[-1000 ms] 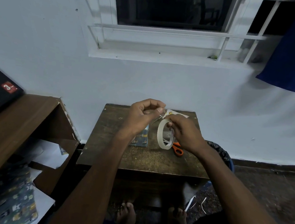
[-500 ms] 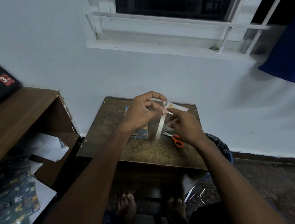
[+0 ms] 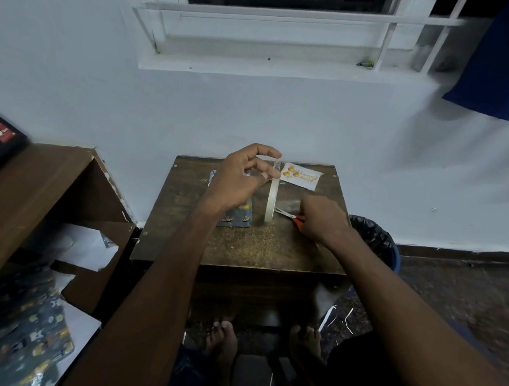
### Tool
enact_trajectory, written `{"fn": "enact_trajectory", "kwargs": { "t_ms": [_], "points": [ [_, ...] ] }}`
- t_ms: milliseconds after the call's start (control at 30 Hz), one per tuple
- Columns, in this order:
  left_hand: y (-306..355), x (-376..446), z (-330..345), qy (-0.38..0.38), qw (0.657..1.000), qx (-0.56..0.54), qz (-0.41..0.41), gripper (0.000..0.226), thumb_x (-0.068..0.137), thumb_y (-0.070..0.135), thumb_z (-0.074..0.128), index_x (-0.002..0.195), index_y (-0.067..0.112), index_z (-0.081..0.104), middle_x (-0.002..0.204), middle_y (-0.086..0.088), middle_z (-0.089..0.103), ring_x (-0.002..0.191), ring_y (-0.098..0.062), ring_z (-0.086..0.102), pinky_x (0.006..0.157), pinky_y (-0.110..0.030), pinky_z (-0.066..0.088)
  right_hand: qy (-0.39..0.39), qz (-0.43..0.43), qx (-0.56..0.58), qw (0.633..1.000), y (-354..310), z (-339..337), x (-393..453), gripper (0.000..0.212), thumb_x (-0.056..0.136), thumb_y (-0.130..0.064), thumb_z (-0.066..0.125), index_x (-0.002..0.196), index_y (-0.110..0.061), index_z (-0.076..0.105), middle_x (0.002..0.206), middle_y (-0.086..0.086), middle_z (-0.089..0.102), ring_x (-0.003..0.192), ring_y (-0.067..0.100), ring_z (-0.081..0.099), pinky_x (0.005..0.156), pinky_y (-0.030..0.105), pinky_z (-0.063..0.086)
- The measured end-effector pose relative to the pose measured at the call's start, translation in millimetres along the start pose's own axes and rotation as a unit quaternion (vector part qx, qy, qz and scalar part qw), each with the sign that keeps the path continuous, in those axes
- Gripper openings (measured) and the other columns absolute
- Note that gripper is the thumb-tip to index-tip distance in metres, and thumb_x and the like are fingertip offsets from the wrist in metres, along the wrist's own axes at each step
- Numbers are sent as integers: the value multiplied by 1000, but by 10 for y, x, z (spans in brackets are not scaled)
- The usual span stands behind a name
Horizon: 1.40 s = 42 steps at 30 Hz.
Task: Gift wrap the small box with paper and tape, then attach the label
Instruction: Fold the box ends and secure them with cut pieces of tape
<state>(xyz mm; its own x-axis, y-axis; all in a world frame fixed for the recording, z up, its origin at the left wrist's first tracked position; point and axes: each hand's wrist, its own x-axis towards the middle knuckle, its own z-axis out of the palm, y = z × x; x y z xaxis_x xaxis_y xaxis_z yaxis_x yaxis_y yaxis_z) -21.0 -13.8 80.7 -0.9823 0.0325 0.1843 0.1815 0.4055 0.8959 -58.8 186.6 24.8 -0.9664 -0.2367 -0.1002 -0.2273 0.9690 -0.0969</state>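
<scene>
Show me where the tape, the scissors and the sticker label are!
tape roll [image 3: 270, 201], head view, on its outer band.
scissors [image 3: 285, 213], head view, on the blades.
label [image 3: 300, 177], head view, on its white middle.

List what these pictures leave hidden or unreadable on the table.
- Wrapped box, head view: mostly behind the left hand; its seams cannot be seen.
- Scissors: handles under the right hand; the grip cannot be told.
- Label: writing too small to read.
- Tape roll: seen edge-on; the pulled end between the fingers is unclear.
</scene>
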Motion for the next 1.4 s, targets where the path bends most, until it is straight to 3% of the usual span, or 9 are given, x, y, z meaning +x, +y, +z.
{"fn": "enact_trajectory", "kwargs": {
  "t_ms": [233,333,433,533,700,867,967,1100,1400],
  "points": [
    [-53,20,-9,0,1000,-7,7,46,97,-6,59,126,28,67,103,10,80,53,-18,43,53,-30,40,-2,42,115,992,170,-194,53,20,97,-22,69,108,-7,75,111,14,72,105,32,66,80,32,48],
    [-33,11,-7,1,1000,5,4,46,97,-6,60,126,29,67,103,10,80,51,-7,47,60,-31,42,2,37,237,971,282,-313,20,17,88,-2,71,103,-10,76,100,8,74,92,25,69,72,26,52],
    [-16,-1,-2,0,999,35,-6,52,93,-7,61,126,33,65,104,13,79,69,-1,63,70,-34,49,13,5,348,937,317,-428,-60,28,80,8,75,98,-13,73,72,-3,69,65,8,66,53,13,45],
    [-5,-11,-1,-3,998,60,-8,62,89,-9,59,126,40,62,107,16,78,98,-36,71,79,-52,58,-5,-52,411,910,308,-496,-102,34,75,3,84,101,-17,73,75,1,73,65,6,69,62,18,52],
    [-14,-7,-5,-10,997,79,4,66,86,-11,57,126,41,62,107,17,77,63,-20,62,54,-36,48,21,-94,349,932,262,-463,-99,35,72,-8,91,100,-25,76,88,-1,74,73,9,71,70,24,54],
    [26,-23,3,-23,994,105,13,63,83,-3,60,123,45,60,106,22,76,91,-43,68,76,-52,56,68,-108,351,928,242,-476,-78,38,73,-4,87,104,-25,77,94,-2,74,79,17,73,71,25,56],
    [54,-38,7,-28,996,84,15,53,84,4,64,123,41,62,106,19,78,61,-19,56,61,-34,40,77,-122,349,926,231,-468,-72,41,73,-2,87,106,-25,78,96,-6,74,78,11,71,66,14,52],
    [138,-78,8,-27,997,67,-4,48,75,32,63,122,41,63,104,20,78,108,-7,70,81,-49,56,92,-139,354,920,204,-478,-88,40,74,2,86,106,-21,79,93,-12,72,76,4,68,65,10,50],
    [140,-72,9,-34,997,64,3,64,60,60,58,122,44,63,110,18,76,115,-10,69,96,-58,56,129,-144,335,922,201,-460,-77,38,79,-3,85,111,-23,81,97,-12,71,78,-1,64,73,22,52]
  ]
}}
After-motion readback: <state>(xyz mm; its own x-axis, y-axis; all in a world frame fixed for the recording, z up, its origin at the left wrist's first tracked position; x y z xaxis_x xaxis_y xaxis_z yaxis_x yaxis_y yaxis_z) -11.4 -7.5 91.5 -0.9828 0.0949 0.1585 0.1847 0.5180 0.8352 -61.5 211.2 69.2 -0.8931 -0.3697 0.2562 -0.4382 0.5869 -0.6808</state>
